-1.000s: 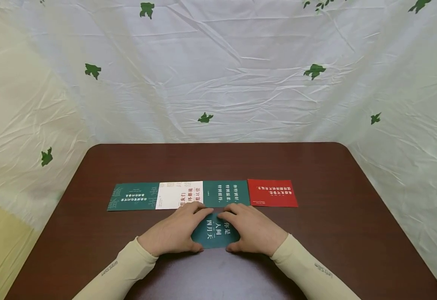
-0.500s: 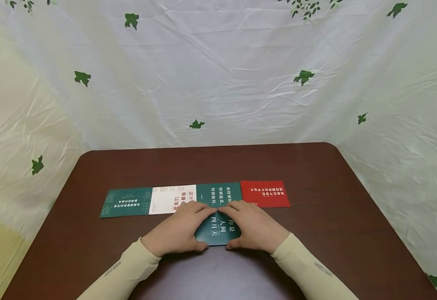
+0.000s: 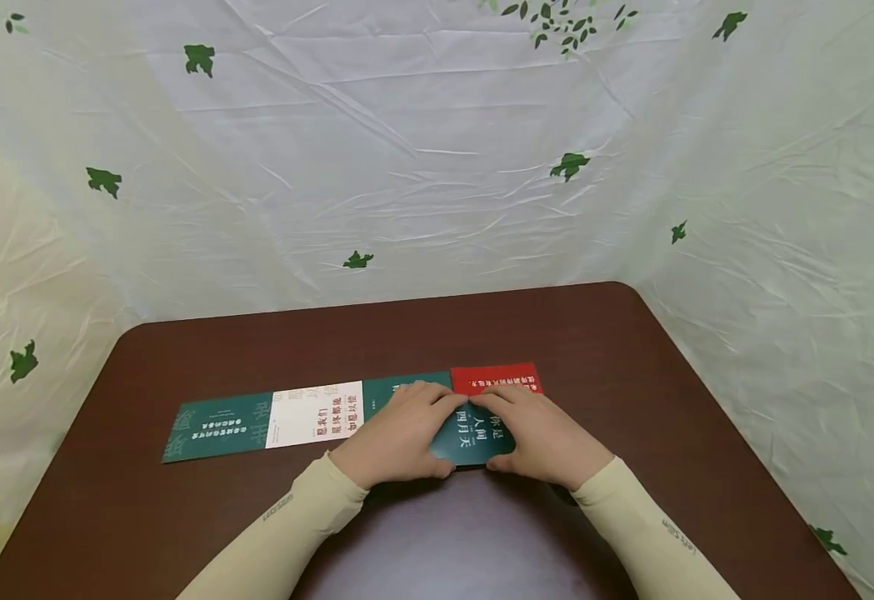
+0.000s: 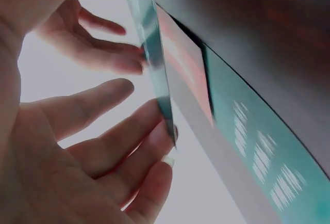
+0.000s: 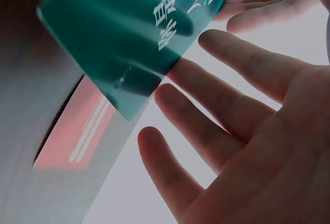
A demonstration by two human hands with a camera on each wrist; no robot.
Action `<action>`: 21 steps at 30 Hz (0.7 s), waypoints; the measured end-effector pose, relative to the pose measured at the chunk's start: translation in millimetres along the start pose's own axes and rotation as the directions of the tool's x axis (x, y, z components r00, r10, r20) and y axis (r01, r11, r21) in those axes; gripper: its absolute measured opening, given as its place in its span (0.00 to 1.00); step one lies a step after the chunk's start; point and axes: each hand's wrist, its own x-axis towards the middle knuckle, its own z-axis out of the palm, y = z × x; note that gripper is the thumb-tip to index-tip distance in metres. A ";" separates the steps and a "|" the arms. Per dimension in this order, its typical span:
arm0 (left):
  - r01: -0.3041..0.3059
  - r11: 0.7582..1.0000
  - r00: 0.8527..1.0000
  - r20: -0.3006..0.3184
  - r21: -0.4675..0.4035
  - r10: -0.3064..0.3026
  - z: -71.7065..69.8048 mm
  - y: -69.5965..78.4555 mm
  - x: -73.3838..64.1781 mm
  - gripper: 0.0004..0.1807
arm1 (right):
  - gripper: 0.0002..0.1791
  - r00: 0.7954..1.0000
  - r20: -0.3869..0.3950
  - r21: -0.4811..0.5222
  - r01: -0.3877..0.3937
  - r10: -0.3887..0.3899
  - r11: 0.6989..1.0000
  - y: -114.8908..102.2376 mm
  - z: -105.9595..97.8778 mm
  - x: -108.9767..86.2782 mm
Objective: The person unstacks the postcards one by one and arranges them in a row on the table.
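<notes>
My left hand (image 3: 407,437) and right hand (image 3: 549,433) hold a dark green card (image 3: 474,437) with white characters from its two sides, thumbs at the near edge and fingers at the far edge. In the left wrist view the held card (image 4: 149,43) is tilted and raised off the table. The right wrist view shows its printed face (image 5: 124,33), with fingertips along one edge. Behind it a red card (image 3: 492,378) lies on the table, partly covered by the right hand and the held card. A flat green card (image 3: 407,382) to its left is mostly hidden by the left hand.
A white card (image 3: 315,415) with red characters and another green card (image 3: 217,427) continue the row leftward, edge to edge. All lie on a dark brown table (image 3: 631,500) with rounded far corners. White cloth (image 3: 444,208) with green leaf shapes hangs around it.
Both hands have carried the held green card rightward along the row, from in front of the other green card to the red card, raising it off the table. The head view has turned right.
</notes>
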 end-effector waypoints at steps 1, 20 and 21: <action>-0.001 1.000 1.000 0.001 0.004 0.001 1.0 2.1 9.8 0.46 | 0.47 1.000 -0.003 0.001 -0.011 0.011 1.000 7.0 -3.4 -0.3; 0.002 1.000 1.000 0.027 -0.010 -0.002 35.2 46.4 154.8 0.46 | 0.44 0.985 0.025 0.026 -0.174 0.173 0.984 122.0 -53.9 -18.8; 0.002 1.000 1.000 0.026 -0.009 -0.002 37.1 49.3 158.4 0.45 | 0.44 0.984 0.026 0.029 -0.180 0.179 0.983 125.1 -54.9 -20.5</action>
